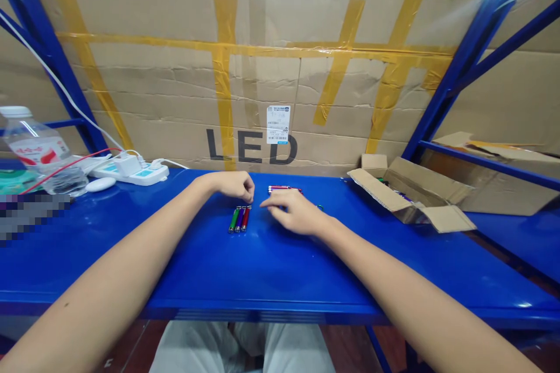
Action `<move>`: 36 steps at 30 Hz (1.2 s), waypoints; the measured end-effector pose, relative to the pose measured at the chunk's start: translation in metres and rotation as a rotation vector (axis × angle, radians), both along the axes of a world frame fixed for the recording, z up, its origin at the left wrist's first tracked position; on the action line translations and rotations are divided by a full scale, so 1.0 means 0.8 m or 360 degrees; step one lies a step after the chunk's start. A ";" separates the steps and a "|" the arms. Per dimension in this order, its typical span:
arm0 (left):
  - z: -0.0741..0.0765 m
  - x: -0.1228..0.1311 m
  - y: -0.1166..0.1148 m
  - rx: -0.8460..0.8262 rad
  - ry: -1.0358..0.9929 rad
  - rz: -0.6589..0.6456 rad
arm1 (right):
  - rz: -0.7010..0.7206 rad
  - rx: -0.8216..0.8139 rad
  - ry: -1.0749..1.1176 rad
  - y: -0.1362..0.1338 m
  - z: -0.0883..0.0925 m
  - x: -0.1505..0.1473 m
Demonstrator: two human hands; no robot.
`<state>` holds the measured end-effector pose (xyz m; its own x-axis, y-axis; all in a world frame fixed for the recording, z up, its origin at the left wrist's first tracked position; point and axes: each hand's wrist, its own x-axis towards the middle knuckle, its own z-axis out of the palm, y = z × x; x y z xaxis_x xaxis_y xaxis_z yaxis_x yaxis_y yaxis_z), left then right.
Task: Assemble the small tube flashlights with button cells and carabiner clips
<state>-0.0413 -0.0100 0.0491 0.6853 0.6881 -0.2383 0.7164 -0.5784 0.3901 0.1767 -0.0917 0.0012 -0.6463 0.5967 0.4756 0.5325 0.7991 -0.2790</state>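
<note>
Three small metal cylinders lie side by side on the blue table (271, 268): a green one (233, 220), a purple one (240, 219) and a red one (245, 218). My left hand (235, 185) hovers at their far ends, fingers curled into a pinch; what it pinches, if anything, is hidden. My right hand (294, 211) rests just right of the row, fingers loosely bent and apart, forefinger pointing left, nothing visible in it. Another red cylinder (284, 189) lies behind the right hand.
An open cardboard box (411, 195) holding more small items sits at the right. At the left stand a water bottle (39, 154), a white power strip (131, 170) with cables and a white mouse (100, 185). A large taped cardboard sheet (262, 70) walls the back, between blue rack struts.
</note>
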 end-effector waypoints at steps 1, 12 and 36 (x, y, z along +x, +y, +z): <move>0.000 0.002 -0.001 -0.0007 0.0031 -0.0004 | 0.0063 -0.0024 -0.0087 -0.008 -0.001 -0.010; -0.008 0.012 -0.002 0.0037 0.0076 -0.0007 | 0.0098 0.0002 -0.0393 -0.010 -0.012 -0.035; -0.055 0.059 -0.014 0.0860 -0.0263 -0.0380 | -0.0511 -0.0383 0.0213 0.035 0.010 0.070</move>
<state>0.0061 -0.0208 0.0047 0.8336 0.5050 0.2239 0.4978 -0.8624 0.0919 0.2328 -0.0634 0.0088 -0.3518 0.8619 0.3652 0.6902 0.5023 -0.5209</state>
